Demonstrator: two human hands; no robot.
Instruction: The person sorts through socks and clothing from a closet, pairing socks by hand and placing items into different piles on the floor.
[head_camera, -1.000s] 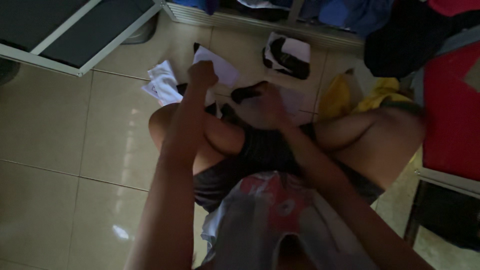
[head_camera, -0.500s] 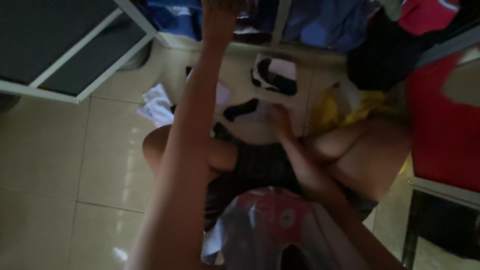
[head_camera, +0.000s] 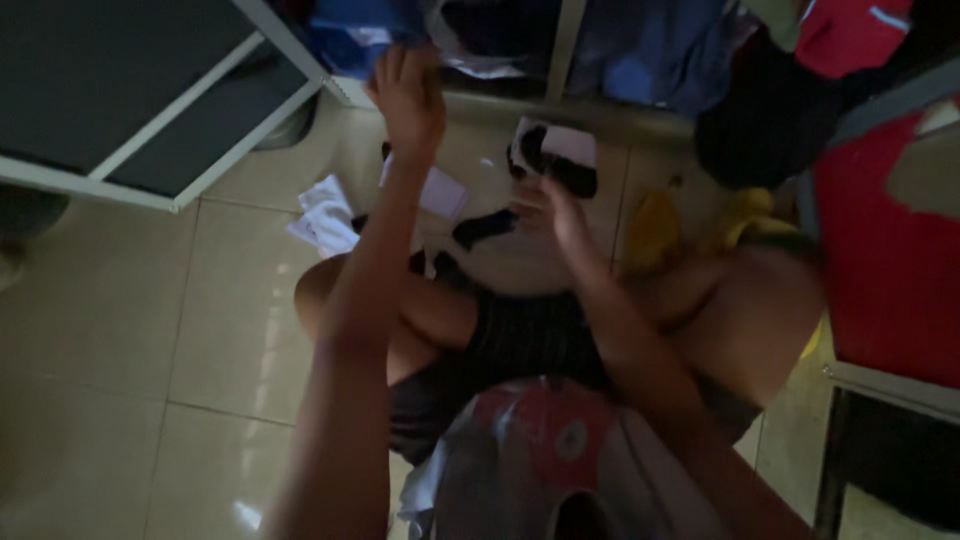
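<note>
Head view, looking down on a seated person with bent bare knees on a beige glossy tiled floor (head_camera: 120, 330).

Left hand (head_camera: 408, 95): raised toward the open lower shelf of a wardrobe, fingers (head_camera: 392, 68) spread wide, holding nothing that can be made out. It sits just below a crumpled blue cloth garment (head_camera: 360, 25) on the shelf; whether it touches the cloth cannot be told.

Right hand (head_camera: 555, 210): lower and nearer the lap, blurred. Its fingers are loosely curled; what they hold, if anything, cannot be told. It lies just beside a small black sock-like cloth (head_camera: 482, 228) on the floor.

Floor items near the hands:
- folded black-and-white cloth piece (head_camera: 555, 155), just beyond the right hand, close to the wardrobe base;
- flat white folded cloth (head_camera: 436, 190), between the two forearms;
- crumpled white cloth (head_camera: 325, 215), left of the left forearm, by the knee;
- yellow cloth heap (head_camera: 655, 230), right of the right hand, by the other knee.

Surroundings:
- dark wardrobe door panel with pale frame (head_camera: 130, 95), swung open at upper left;
- mixed blue fabrics (head_camera: 640, 45) on the shelf at top centre;
- dark bundled clothing (head_camera: 760, 120) at upper right;
- red flat panel (head_camera: 885, 250) at the right edge.

Person's clothing: dark shorts, pale shirt with red print (head_camera: 555, 440) at bottom centre.
</note>
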